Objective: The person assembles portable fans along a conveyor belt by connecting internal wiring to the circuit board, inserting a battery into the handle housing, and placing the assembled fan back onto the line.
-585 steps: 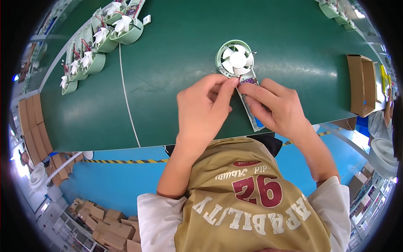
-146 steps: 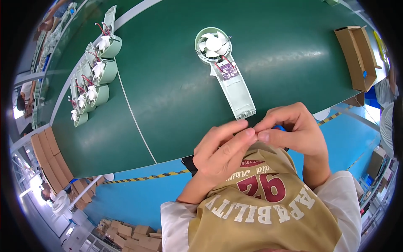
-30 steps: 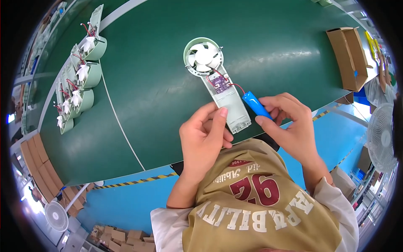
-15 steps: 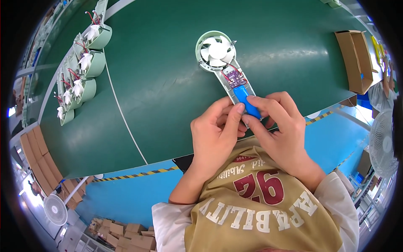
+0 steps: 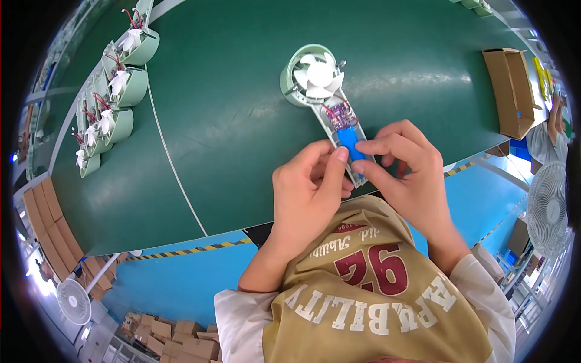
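Over the near edge of the green table I hold a half-open handheld fan, its pale green ring housing [image 5: 287, 81] and white blades [image 5: 319, 74] pointing away from me. Red wires run to a small purple circuit board [image 5: 340, 117] in the handle. Below the board a blue cylindrical battery [image 5: 348, 138] lies along the handle channel. My left hand [image 5: 308, 184] is closed around the handle's left side, thumb by the battery. With thumb and index finger, my right hand [image 5: 408, 172] grips the battery's right side; its lower part is partly covered by the fingers.
Several similar open fan housings [image 5: 124, 91] stand in a row at the table's left. An open cardboard box [image 5: 508, 94] is at the right edge, with another person's arm [image 5: 554, 115] beyond it. Cardboard boxes [image 5: 181, 342] and standing fans [image 5: 74, 301] are around the table.
The fan housing has tilted a little, showing more of its ring's inner wall on the left. My right hand has shifted slightly right, its thumb now higher on the battery.
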`<action>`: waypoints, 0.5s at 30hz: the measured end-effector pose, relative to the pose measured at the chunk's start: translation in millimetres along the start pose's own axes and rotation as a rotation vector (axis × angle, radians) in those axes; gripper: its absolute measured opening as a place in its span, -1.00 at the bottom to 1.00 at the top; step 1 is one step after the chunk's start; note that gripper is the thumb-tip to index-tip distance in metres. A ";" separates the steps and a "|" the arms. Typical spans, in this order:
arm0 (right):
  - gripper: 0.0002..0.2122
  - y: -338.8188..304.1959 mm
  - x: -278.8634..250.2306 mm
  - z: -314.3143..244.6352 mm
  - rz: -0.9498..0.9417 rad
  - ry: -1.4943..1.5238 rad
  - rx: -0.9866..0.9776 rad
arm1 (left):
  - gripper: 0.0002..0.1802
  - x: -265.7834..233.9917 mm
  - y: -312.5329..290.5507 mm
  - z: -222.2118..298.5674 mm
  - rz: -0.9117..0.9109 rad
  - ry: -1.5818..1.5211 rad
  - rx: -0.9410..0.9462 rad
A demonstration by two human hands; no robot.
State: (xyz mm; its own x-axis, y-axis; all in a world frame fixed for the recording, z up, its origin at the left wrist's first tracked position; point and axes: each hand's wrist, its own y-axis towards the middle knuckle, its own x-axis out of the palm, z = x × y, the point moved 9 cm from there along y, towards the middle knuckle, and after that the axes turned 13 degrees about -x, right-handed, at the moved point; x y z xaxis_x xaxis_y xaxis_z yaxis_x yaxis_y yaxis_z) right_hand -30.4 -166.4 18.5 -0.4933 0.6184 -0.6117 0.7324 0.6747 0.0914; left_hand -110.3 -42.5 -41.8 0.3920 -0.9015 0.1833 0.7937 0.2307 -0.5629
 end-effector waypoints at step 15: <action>-0.70 17.9 8.0 -11.1 0.154 -0.023 -0.150 | -0.72 -30.6 -10.0 16.1 0.256 0.142 0.049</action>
State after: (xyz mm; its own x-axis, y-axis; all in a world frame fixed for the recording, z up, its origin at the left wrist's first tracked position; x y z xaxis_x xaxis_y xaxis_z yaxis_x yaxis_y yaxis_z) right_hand -26.5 -144.9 24.0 -0.3687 0.7108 -0.5991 0.7193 0.6264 0.3005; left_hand -122.6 -11.3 -28.8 0.5159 -0.8532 -0.0765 0.7004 0.4715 -0.5358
